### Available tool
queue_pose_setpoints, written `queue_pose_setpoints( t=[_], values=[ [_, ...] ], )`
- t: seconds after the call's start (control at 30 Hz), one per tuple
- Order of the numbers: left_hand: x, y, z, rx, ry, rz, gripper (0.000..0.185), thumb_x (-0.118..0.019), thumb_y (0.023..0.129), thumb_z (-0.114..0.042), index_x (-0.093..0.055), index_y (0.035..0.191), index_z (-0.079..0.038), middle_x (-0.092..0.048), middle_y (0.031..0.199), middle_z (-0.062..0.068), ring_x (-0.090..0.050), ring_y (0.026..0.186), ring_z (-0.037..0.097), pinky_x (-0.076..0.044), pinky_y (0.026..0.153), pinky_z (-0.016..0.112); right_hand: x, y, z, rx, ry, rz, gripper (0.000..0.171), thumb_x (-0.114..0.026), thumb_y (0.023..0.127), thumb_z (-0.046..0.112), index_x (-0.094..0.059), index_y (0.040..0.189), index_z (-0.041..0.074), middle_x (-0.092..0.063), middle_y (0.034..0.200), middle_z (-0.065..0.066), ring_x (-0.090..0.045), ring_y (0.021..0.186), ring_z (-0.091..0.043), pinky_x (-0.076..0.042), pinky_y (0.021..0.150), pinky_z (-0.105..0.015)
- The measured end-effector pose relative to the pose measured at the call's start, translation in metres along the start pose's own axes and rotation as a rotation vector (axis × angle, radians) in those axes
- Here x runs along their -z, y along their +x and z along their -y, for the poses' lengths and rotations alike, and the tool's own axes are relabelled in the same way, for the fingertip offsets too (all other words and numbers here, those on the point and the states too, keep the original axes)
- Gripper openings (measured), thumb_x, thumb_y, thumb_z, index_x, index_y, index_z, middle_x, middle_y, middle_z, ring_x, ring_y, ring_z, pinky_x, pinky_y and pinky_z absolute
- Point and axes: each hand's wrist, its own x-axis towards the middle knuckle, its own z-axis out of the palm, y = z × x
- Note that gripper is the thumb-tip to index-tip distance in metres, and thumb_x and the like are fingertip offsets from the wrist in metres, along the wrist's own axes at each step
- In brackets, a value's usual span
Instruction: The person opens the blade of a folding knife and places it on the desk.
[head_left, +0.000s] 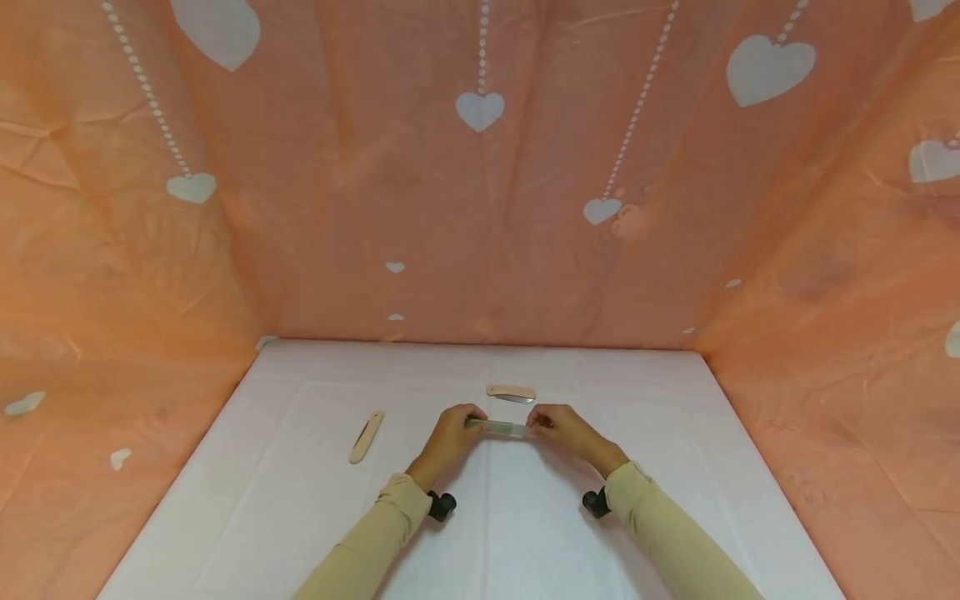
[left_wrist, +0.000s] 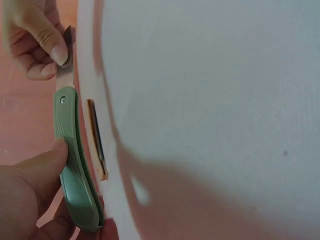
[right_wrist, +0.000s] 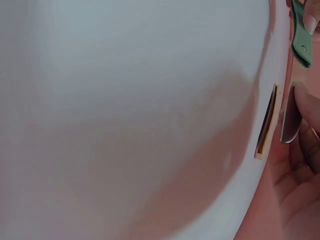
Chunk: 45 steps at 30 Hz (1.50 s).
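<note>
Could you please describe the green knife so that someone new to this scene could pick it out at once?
Find the white table, then look between the left hand and right hand. The left hand grips the green knife by its handle, while the right pinches its unfolded blade. Its neighbours, two tan knives, lie on the table; this one alone is green and held.

Two beige folding knives [head_left: 367, 437] [head_left: 511, 392] lie on a white surface [head_left: 255, 492]. Orange sheeting [head_left: 540, 275] with white hearts [head_left: 480, 111] borders three sides.
</note>
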Motion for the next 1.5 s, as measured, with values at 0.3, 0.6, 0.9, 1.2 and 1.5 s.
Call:
queue_pose_setpoints(
  t=[0.3,0.6,0.9,1.2,1.5],
  values=[
    [-0.003,0.002,0.011,-0.023,0.050,-0.019,0.004,-0.065,0.085,-0.006,-0.067,0.086,-0.002,-0.065,0.079,0.002,-0.055,0.075,0.014,-0.047,0.069,0.031,-0.007,0.012,-0.005,-0.026,0.006,-0.031,0.006,-0.068,0.084,0.008,-0.064,0.083,0.003,-0.061,0.076,0.003,-0.053,0.071,-0.007,-0.047,0.066,-0.023],
    [-0.010,0.007,0.015,0.024,0.102,-0.035,0.007,-0.068,0.084,-0.012,-0.070,0.085,-0.006,-0.064,0.080,0.001,-0.053,0.078,0.018,-0.045,0.071,0.033,-0.011,0.017,-0.010,-0.090,-0.031,-0.064,0.006,-0.072,0.080,0.007,-0.066,0.079,0.007,-0.058,0.074,0.004,-0.051,0.070,-0.009,-0.045,0.064,-0.024],
    [-0.011,0.011,0.010,0.060,0.276,-0.066,0.010,-0.070,0.083,-0.022,-0.070,0.086,-0.013,-0.059,0.082,0.000,-0.049,0.083,0.023,-0.037,0.073,0.041,-0.013,0.018,-0.008,-0.117,0.046,-0.071,0.010,-0.069,0.079,-0.002,-0.062,0.084,0.002,-0.056,0.074,0.000,-0.050,0.070,-0.010,-0.044,0.064,-0.023],
    [-0.011,0.011,0.009,0.089,0.254,-0.039,0.009,-0.067,0.085,-0.021,-0.069,0.088,-0.013,-0.057,0.081,-0.002,-0.047,0.082,0.020,-0.037,0.075,0.039,-0.014,0.021,-0.006,-0.217,0.048,-0.086,0.014,-0.071,0.079,0.001,-0.060,0.087,0.004,-0.053,0.076,0.000,-0.047,0.072,-0.014,-0.042,0.066,-0.028],
    [-0.016,0.010,0.015,0.073,0.234,-0.019,0.010,-0.068,0.084,-0.020,-0.071,0.089,-0.012,-0.062,0.085,-0.001,-0.050,0.086,0.023,-0.039,0.076,0.043,-0.017,0.013,-0.022,-0.199,0.146,-0.074,0.016,-0.072,0.080,0.005,-0.060,0.090,0.006,-0.054,0.080,0.000,-0.047,0.074,-0.014,-0.041,0.066,-0.025]
  ],
)
